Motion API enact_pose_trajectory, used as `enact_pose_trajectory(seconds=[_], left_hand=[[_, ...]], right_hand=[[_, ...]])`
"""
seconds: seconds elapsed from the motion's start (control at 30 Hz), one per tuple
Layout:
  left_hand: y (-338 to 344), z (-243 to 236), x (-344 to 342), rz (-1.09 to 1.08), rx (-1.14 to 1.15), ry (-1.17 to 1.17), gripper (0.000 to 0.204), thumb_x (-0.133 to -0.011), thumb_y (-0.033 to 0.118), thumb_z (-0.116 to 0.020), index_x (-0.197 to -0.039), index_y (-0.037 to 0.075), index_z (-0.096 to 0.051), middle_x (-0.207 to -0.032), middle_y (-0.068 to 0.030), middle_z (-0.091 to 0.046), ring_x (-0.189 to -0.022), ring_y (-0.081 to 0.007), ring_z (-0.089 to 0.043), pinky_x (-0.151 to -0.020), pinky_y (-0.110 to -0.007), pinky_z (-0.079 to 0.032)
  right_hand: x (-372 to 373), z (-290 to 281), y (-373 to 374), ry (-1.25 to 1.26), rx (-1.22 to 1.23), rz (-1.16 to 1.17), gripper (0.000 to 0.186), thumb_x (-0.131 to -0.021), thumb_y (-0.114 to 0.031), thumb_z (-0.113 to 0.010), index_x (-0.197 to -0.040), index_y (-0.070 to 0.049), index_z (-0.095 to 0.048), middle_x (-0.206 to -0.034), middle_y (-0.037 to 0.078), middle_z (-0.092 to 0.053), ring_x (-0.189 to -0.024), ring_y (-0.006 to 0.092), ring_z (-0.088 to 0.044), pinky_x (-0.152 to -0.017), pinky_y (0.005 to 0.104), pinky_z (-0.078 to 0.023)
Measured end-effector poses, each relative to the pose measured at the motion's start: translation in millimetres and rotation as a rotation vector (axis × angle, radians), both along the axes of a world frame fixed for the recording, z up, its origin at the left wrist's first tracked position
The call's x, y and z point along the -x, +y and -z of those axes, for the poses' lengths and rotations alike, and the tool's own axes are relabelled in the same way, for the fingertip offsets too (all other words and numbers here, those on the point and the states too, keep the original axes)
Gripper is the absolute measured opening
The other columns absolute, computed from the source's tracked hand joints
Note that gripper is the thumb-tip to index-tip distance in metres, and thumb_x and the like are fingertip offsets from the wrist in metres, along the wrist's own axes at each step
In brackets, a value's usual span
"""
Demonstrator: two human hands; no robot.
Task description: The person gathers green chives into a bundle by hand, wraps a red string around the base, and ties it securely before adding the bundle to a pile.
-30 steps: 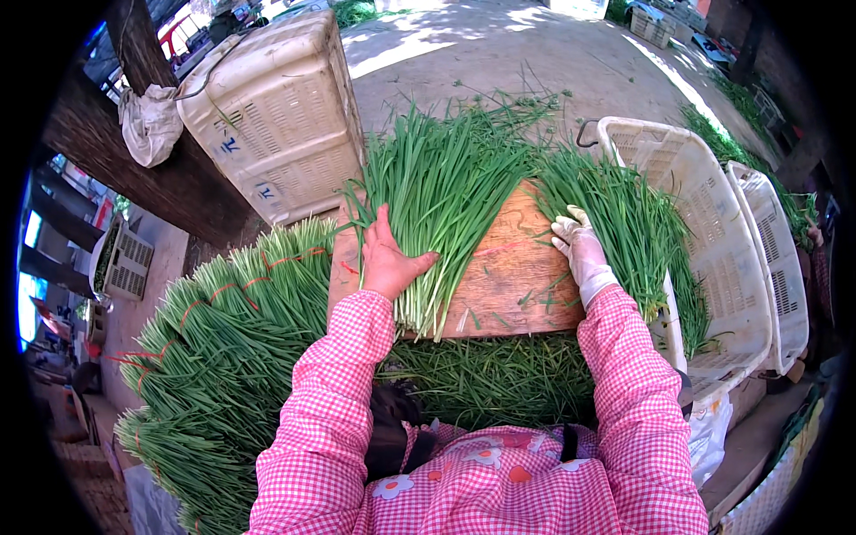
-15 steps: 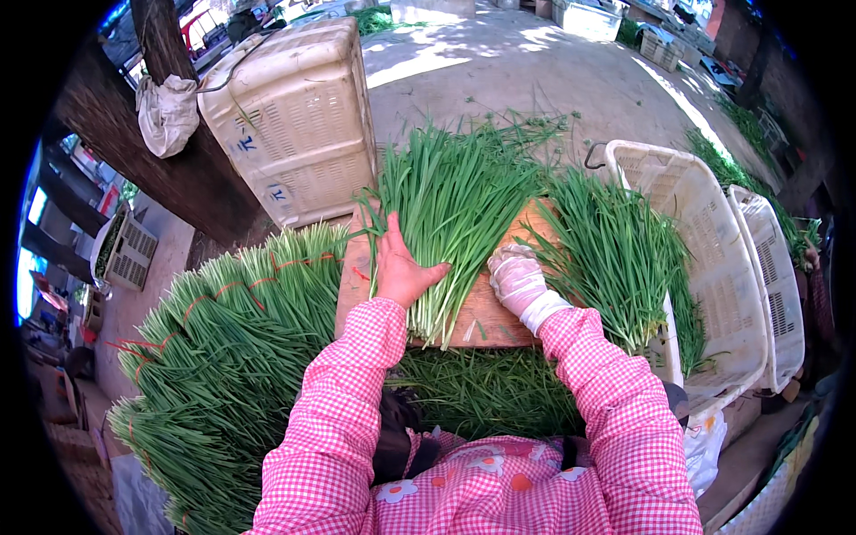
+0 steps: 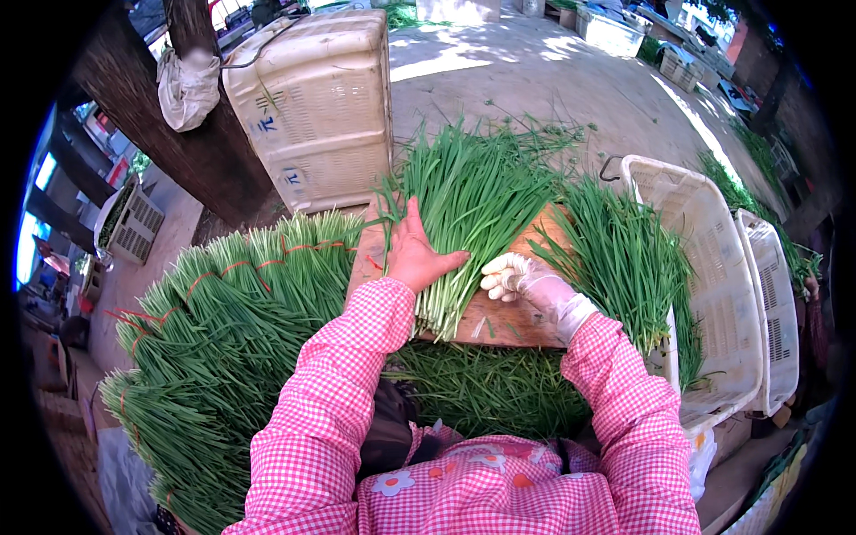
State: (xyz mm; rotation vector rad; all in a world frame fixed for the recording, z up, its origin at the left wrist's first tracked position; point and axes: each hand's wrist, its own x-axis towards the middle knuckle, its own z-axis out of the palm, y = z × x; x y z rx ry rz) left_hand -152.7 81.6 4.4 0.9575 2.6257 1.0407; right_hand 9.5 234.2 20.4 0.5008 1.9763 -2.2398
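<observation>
A loose bunch of garlic chives [image 3: 477, 196] lies on a reddish wooden board [image 3: 513, 323], pale stalk ends toward me and leaf tips away. My bare left hand [image 3: 423, 254] rests along the left side of the bunch, fingers stretched out and thumb spread across the stalks. On the right side, my gloved right hand [image 3: 533, 287] is close to the lower stalks with its fingers curled in. Whatever lies inside those fingers is hidden. Another pile of chives [image 3: 624, 259] sits to the right, overlapping the board and a crate edge.
Several chive bundles [image 3: 241, 330] tied with red bands are stacked at left. Loose leaves [image 3: 486, 388] lie below the board. An upended cream crate [image 3: 312, 116] stands beyond, beside a tree trunk [image 3: 169, 125]. White plastic crates [image 3: 713, 259] stand at right.
My right hand has turned and its curled fingers now show at the stalks. The left hand remains spread on the bunch. The whole view has shifted slightly.
</observation>
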Motion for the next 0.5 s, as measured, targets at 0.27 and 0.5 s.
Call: enact_pose_trajectory(seconds=[0.27,0.5], left_hand=[[-16.4,-42.1,19.1,0.117,0.119,-0.152,0.113,-0.069,0.06,-0.064,-0.139,-0.004,-0.002,-0.14,-0.028,-0.021,-0.131,-0.0361,-0.023,-0.107,-0.034,-0.021],[-85.3,14.1,94.0,-0.124,-0.246,-0.354,0.055,-0.082,0.037,-0.059,-0.125,0.004,-0.047,-0.118,-0.0212,-0.054,-0.108,-0.0317,-0.053,-0.092,-0.036,-0.041]], right_hand=[[20.7,18.3,-5.7,0.122,-0.151,0.05,0.012,-0.09,-0.011,-0.049,-0.098,-0.003,-0.053,-0.08,0.001,-0.057,-0.069,0.0073,-0.051,-0.065,0.0206,-0.042],[27.2,17.8,-12.7,0.15,-0.171,0.038,0.013,-0.088,-0.016,-0.052,-0.093,-0.005,-0.056,-0.073,-0.004,-0.051,-0.064,0.0044,-0.044,-0.06,0.0181,-0.038]])
